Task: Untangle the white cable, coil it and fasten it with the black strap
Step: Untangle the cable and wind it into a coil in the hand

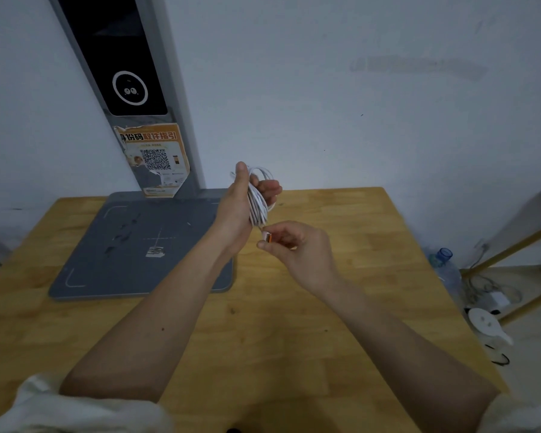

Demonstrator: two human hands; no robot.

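While both hands hang above the wooden table [341, 276] | left hand [241, 201] – closed around the coiled white cable [258, 200], held upright | right hand [297, 248] – pinching the cable's plug [267, 237] just below the coil

Part of the white cable [258, 200] coil is hidden behind the palm and thumb of the left hand [241, 204]. Most of the plug [267, 237] is covered by the fingers of the right hand [297, 248], just below the coil. Both sleeves are cut off by the lower edge. The black strap cannot be made out.
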